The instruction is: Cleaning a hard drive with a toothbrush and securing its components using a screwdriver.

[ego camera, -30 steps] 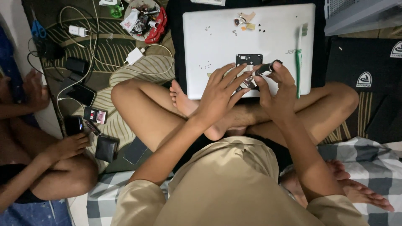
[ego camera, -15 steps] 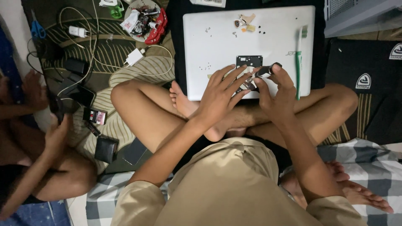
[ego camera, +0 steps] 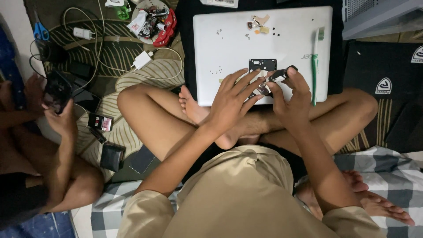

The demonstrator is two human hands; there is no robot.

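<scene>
A small black square component [ego camera: 262, 65] is seen lying on the overturned white laptop [ego camera: 229, 48], close to its near edge and about midway along it. The left hand [ego camera: 231, 99] is spread over the near edge, fingers extended, fingertips pressed beside the component and on a small metallic part below it; nothing is gripped. The right hand [ego camera: 291, 94] is closed around a short dark-handled tool [ego camera: 282, 74], its tip directed at the component. Compared with the two earlier frames, both hands and the component are found in unchanged positions; the work at this spot is judged to be continuing, with no part lifted. Loose screws [ego camera: 216, 70] and small scraps [ego camera: 257, 23] are noted toward the laptop's far edge, a green toothbrush [ego camera: 314, 66] along its right edge. At left, another person's hand has been raised and now holds a dark phone [ego camera: 56, 91].
</scene>
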